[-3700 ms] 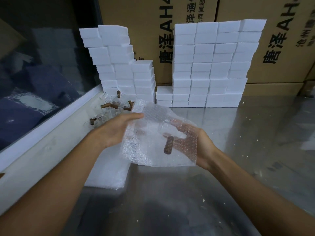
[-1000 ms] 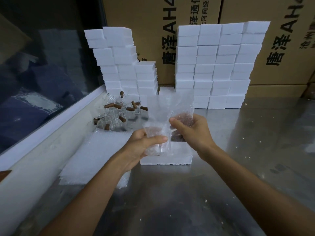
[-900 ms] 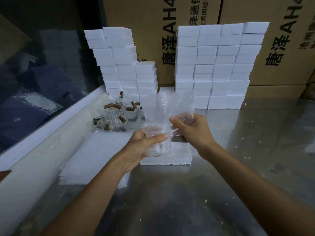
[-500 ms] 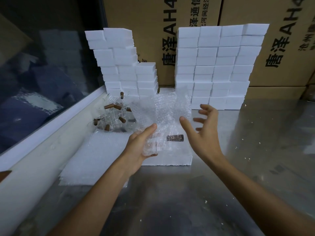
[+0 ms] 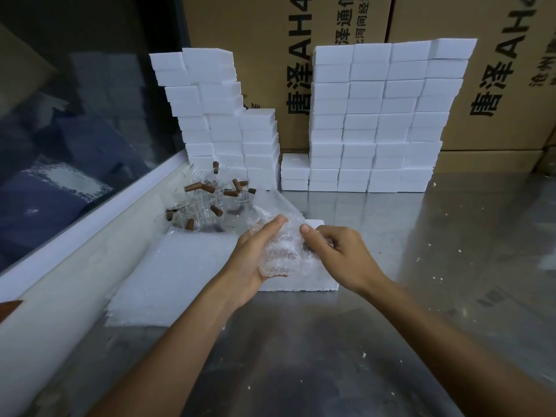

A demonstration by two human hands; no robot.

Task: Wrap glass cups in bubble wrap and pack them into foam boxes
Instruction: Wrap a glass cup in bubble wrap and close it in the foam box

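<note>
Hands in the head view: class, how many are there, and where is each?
2. The left hand grips the bubble-wrap bundle from its left side; the right hand pinches its right side. Both are over the foam box on the steel table. None seems hidden.

Both forearms appear bare, no sleeves in view.

A clear bubble wrap bundle sits bunched between the left hand and right hand, one loose flap rising behind it. Whatever it covers is blurred by the bubbles. Below it lies a flat white foam box on the tabletop. Further back at the left, bare glass cups with brown handles lie jumbled in a heap, and white foam boxes are stacked in tall columns behind.
</note>
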